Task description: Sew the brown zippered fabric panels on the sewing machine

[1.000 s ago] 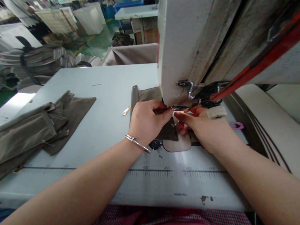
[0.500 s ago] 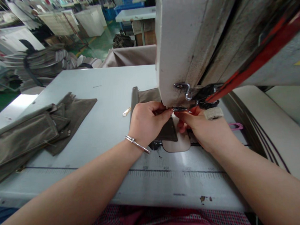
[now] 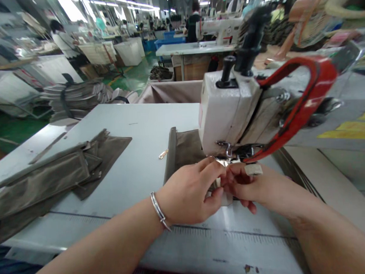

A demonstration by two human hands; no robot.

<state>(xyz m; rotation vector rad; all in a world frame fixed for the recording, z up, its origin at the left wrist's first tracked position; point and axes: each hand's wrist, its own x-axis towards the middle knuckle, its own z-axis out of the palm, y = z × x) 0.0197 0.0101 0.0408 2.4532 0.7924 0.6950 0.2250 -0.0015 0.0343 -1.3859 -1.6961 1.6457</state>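
Under the head of a white sewing machine (image 3: 226, 111) with a red curved lever, a dark olive fabric piece (image 3: 187, 147) with a stiff strip along its left side lies on the table. My left hand (image 3: 196, 188), with a silver bangle at the wrist, is closed at the fingertips just in front of the needle area. My right hand (image 3: 250, 186), with a pale wrap on one finger, meets it there, thumb and forefinger pinched. What the fingertips hold is too small and hidden to name. A gold zipper pull (image 3: 163, 154) lies left of the fabric.
More olive fabric pieces (image 3: 49, 177) are piled on the table's left. A printed ruler runs along the front of the tabletop (image 3: 131, 127). Stacked grey pieces (image 3: 76, 96) stand beyond the left edge. Farther back are people and other workstations.
The view has tilted up, showing more of the machine and room. My hands have come closer together in front of the needle area, and my left hand has turned over the fabric's front part.
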